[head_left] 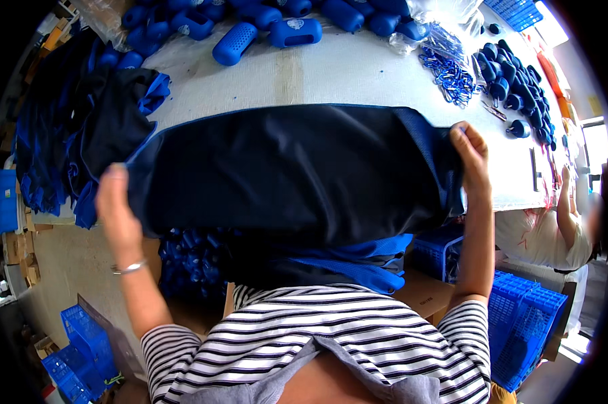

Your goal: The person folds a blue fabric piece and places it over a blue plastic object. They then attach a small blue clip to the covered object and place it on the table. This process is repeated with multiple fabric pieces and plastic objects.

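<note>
A wide black cloth with blue mesh-like edging (283,172) is spread between my two hands, its near part hanging over the table's front edge. My right hand (472,153) is closed on the cloth's right end, where the blue side folds over. At the left end, my left hand (119,205) grips the cloth; it is slightly blurred and its fingers are partly hidden. Below, more black and blue cloth (358,262) lies in front of my body. A heap of similar black and blue cloths (82,128) rests on the table's left side.
Blue perforated cases (235,44) line the table's far side (203,87). Blue carabiner clips (448,75) and small dark-blue parts (509,81) lie at right. Blue crates (522,316) stand lower right, others (82,353) lower left. Another person (546,236) is at the right.
</note>
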Demonstrator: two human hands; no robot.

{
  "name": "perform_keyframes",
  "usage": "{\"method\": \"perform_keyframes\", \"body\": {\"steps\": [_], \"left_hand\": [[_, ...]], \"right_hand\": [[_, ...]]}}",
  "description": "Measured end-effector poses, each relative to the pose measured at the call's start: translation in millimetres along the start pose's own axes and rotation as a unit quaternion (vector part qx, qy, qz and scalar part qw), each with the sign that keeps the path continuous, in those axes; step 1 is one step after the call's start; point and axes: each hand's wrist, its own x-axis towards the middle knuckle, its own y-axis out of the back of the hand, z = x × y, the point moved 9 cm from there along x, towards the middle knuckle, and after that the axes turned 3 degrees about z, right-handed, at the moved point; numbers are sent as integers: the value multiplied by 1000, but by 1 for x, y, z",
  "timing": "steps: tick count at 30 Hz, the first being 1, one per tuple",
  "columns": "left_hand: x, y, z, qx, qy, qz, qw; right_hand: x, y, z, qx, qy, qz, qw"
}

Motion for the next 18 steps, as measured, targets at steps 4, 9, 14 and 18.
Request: {"method": "perform_keyframes", "body": {"steps": [4, 9, 14, 18], "left_hand": [[-45, -117, 159, -417, 92, -307, 851], [-54, -147, 235, -538, 42, -308, 784], [-47, -143, 245, -490, -72, -320, 808], [7, -163, 234, -316, -238, -199, 897]], "right_hand": [[-49, -110, -27, -33, 37, -60, 997], [-78, -163, -60, -90, 148, -97, 980], [-68, -149, -42, -122, 166, -67, 976], [-32, -131, -13, 4, 5, -64, 998]]}}
